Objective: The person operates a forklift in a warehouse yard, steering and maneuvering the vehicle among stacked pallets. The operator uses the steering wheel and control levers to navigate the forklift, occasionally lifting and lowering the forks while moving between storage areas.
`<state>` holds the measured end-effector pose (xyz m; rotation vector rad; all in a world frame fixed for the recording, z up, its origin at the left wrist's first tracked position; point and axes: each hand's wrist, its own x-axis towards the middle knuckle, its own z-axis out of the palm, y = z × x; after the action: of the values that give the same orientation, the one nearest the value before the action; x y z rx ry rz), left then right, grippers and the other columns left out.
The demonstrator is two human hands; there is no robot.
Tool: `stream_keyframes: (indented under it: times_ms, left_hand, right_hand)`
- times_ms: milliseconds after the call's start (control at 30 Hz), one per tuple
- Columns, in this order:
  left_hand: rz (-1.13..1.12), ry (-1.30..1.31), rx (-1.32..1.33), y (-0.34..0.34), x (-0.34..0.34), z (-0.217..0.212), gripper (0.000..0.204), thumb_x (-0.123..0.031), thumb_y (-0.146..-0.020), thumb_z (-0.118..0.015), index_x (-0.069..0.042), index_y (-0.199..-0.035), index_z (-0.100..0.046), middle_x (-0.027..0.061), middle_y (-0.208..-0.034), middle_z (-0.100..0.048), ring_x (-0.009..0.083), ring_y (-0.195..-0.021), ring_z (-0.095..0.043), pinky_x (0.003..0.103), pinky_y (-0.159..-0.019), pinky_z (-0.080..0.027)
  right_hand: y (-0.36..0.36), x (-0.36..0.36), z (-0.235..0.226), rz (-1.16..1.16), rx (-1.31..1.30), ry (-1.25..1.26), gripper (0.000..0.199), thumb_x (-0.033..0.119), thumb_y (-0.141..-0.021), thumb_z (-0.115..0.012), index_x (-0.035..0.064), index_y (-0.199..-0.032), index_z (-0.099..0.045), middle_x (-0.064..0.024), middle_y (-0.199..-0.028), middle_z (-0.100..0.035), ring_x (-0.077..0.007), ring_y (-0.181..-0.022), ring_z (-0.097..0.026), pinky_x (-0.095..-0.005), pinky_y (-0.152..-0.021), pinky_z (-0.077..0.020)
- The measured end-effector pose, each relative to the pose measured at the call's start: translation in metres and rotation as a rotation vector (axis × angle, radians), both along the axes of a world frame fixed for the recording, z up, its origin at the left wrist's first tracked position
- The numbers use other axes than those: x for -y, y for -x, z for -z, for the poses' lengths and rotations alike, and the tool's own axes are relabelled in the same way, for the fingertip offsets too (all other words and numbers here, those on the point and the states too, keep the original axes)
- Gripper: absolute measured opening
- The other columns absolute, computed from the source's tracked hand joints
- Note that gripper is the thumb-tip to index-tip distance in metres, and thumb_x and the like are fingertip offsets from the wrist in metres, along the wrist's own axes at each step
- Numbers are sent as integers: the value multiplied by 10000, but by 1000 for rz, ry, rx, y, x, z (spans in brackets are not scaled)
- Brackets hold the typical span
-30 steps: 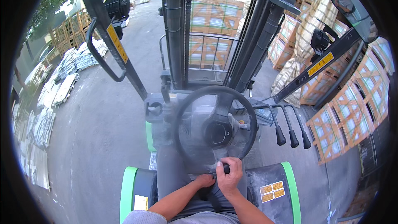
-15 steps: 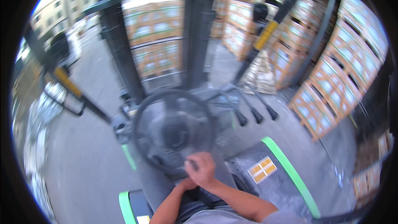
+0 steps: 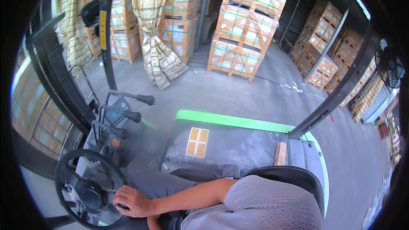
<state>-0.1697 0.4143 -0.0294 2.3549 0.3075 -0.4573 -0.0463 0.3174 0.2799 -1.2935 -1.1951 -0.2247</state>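
My right hand (image 3: 134,201) is closed round the dark knob of a black steering wheel (image 3: 111,164), at the wheel's near right side. My right arm reaches across from a grey mesh sleeve. Below my right wrist, a small part of my left forearm (image 3: 154,222) shows; the fingers of that hand are hidden. Beyond the wheel stand black-knobbed control levers (image 3: 132,116), untouched, with a red button (image 3: 115,142) near them.
Stacked wooden crates (image 3: 245,30) stand ahead, beside a tied striped curtain (image 3: 153,51). The forklift's mast (image 3: 57,72) is at left, a roof post (image 3: 336,98) at right. A green-edged side cover (image 3: 234,121) carries a wooden block (image 3: 280,153). A fan (image 3: 388,64) hangs at right.
My view has swung to the right, so the steering wheel and mast now lie at the left. My right hand remains at the wheel; more crates and the side cover have come into view.
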Motion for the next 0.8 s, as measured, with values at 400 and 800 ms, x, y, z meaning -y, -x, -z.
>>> stream_keyframes:
  times_ms: [400,800]
  left_hand:
    - [-56,-20,-54,-17,-10,-23,659,-310,-903,-704,-51,-1476,-508,177,-1490,-551,323,-1361,-515,440,-1157,-390]
    - [-221,135,41,-86,178,-20,724,-308,-816,-735,-44,-1455,-522,200,-1430,-604,370,-1290,-582,461,-1101,-457]
  right_hand:
    - [25,-38,0,-42,-22,-70,278,28,-769,-759,71,-980,-583,-119,-990,-564,-335,-957,-569,-435,-843,-477]
    - [-67,130,-17,-53,59,82,236,23,-759,-779,94,-965,-688,-84,-922,-686,-298,-864,-659,-416,-759,-532]
